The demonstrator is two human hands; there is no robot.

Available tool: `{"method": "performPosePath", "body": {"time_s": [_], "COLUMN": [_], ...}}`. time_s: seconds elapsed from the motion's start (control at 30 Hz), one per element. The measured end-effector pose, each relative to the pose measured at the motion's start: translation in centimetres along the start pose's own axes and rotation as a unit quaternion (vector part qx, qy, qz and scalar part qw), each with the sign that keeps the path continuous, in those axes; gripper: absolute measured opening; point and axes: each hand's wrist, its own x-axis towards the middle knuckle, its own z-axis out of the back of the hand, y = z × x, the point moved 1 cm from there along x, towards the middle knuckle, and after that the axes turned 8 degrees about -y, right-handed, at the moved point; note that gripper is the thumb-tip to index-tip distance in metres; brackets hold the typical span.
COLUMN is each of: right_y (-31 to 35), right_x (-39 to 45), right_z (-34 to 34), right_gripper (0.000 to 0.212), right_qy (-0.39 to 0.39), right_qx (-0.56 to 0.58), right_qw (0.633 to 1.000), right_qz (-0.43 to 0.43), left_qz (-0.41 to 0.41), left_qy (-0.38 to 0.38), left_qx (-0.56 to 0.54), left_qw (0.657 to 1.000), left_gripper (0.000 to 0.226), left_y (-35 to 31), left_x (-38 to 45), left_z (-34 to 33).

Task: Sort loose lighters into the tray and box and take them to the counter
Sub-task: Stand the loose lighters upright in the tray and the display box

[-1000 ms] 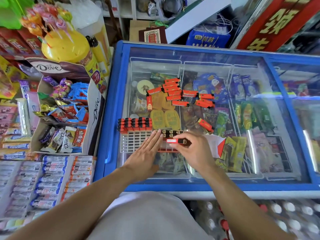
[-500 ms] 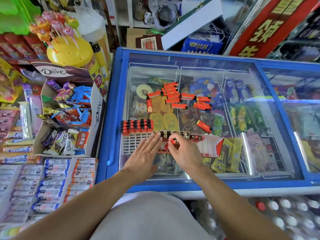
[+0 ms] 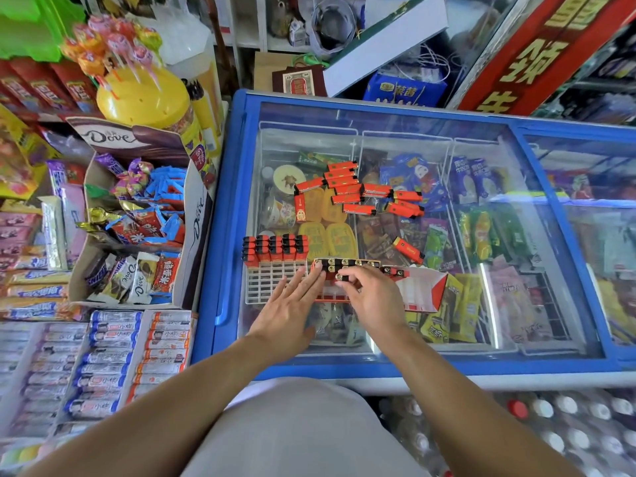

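I noted the left hand (image 3: pixel 287 306) flat against the box (image 3: pixel 421 290); the right hand (image 3: pixel 373 297) pinched a lighter (image 3: pixel 343 277) upright inside it.

the right hand (image 3: pixel 375 297) covers the middle of the red tray (image 3: pixel 330 297), so how full it is cannot be told. whether its fingertips pinch the lighter (image 3: pixel 344 277) beneath them is unclear. the left hand (image 3: pixel 289 304) hides the near corner of the white grid tray (image 3: pixel 272 280). the red and white box (image 3: pixel 423 290) has its opening turned away. print on the loose lighters (image 3: pixel 358 192) at centre is too small to read.
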Motion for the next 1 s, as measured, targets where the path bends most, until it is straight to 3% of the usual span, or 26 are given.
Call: {"method": "performPosePath", "body": {"time_s": [0.67, 0.8, 1.0], "right_y": [-1.7, -2.0, -0.9], "right_x": [0.7, 0.2, 1.6], "right_z": [-1.2, -1.9, 0.9], "right_gripper": [0.019, 0.022, 0.008], "right_qy": [-0.037, -0.036, -0.080], "right_qx": [-0.074, -0.047, 0.005], "right_qw": [0.992, 0.995, 0.994], "right_qz": [0.098, 0.076, 0.068], "left_qz": [0.001, -0.001, -0.018], "left_qy": [-0.006, -0.006, -0.024], "left_qx": [0.008, 0.043, 0.100], "left_qw": [1.000, 0.999, 0.995], "left_gripper": [0.106, 0.106, 0.100], "left_y": [0.0, 0.0, -0.6], "left_x": [-0.2, -0.1, 0.0], "left_z": [-0.7, -0.8, -0.5]}}
